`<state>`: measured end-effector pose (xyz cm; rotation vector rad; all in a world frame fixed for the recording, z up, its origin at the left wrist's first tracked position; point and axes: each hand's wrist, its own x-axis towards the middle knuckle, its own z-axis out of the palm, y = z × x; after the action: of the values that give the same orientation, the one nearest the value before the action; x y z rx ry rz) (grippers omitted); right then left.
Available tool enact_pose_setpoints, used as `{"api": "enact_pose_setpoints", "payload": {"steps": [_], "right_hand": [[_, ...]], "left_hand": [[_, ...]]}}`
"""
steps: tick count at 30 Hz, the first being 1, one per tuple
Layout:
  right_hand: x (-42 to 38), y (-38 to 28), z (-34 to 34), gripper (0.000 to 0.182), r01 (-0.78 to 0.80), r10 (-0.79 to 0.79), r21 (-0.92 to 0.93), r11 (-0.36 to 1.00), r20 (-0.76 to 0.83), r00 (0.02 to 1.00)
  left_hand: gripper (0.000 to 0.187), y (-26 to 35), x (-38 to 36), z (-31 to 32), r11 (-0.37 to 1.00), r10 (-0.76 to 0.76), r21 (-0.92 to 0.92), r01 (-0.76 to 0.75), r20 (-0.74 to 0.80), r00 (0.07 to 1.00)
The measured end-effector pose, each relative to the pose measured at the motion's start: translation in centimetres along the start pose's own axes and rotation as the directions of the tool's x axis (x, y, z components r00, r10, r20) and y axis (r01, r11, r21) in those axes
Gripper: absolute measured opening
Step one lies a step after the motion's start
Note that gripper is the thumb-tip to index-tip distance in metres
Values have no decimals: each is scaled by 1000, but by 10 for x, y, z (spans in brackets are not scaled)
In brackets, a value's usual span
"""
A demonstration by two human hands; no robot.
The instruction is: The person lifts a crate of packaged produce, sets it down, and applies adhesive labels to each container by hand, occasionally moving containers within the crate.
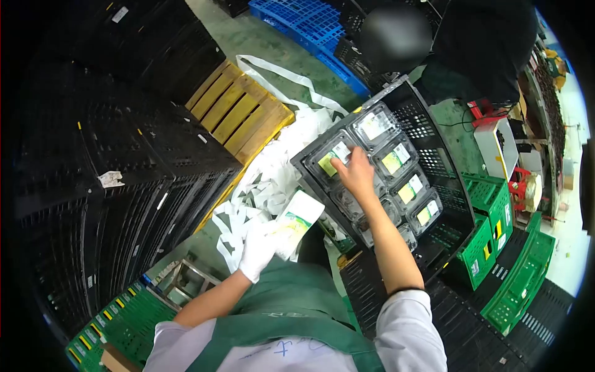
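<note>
My left hand (258,248), in a white glove, is closed around a stack of labels (299,218) with green and yellow print, held low in front of my apron. My bare right hand (358,173) reaches into a tilted black crate (455,186). Its thumb and fingers are apart and touch, or hover just over, a yellow-green and white label (327,162) on a clear plastic clamshell box. Several such clamshell boxes (379,144) sit in rows in the crate. Those in the far row carry labels; the near ones are partly hidden by my forearm.
Tall stacks of black crates (105,161) stand at the left beside a yellow pallet (242,115). White backing strips (273,161) are heaped on the floor. Green crates (489,192) stand at the right, blue pallets (304,22) at the back. A person in dark clothing (483,49) is beyond the crate.
</note>
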<state>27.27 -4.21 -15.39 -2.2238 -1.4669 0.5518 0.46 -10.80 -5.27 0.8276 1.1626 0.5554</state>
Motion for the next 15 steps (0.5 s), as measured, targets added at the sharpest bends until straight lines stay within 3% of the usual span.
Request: {"api": "enact_pose_setpoints", "payload": {"steps": [1,2,4,5,6,7,8,10,12,14,15], "right_hand": [[-15,-21,-25,45,-125,41,358,925,232,972],[-35,-44,-55,39,-311,-3,624,717,448,894],[-71,-74,-86,23,19,-242,539,842,346,907],[-81,-84,-95,20,-18,-179,500,866,343,922],[-89,-89,-101,18,-56,-115,460,886,336,935],[-96,-91,-104,16,-12,-160,487,874,312,937],[-103,-92,-105,15,28,-204,514,857,290,935],[-112,-91,-108,13,75,-194,453,888,222,956],[-112,-77,-112,11,128,-196,452,883,106,975],[-96,-36,-109,11,124,-123,233,964,-19,992],[-87,-10,-107,13,2,-4,212,977,9,1000]], "left_hand": [[25,7,2,3,999,-20,-43,19,-23,1000],[25,11,5,2,999,-20,-48,18,-22,1000],[21,18,12,4,991,-9,132,-2,82,997],[21,24,15,18,991,-3,133,-11,102,995],[18,33,16,40,987,157,37,-156,-28,987],[16,40,17,55,951,295,-41,-306,-173,940],[16,45,21,53,950,298,-43,-308,-156,942],[22,51,24,34,932,94,329,-150,178,979],[23,27,26,32,949,-1,310,-54,175,985],[22,8,16,31,949,27,290,-121,306,952],[18,2,5,26,970,-47,243,-19,265,963]]}}
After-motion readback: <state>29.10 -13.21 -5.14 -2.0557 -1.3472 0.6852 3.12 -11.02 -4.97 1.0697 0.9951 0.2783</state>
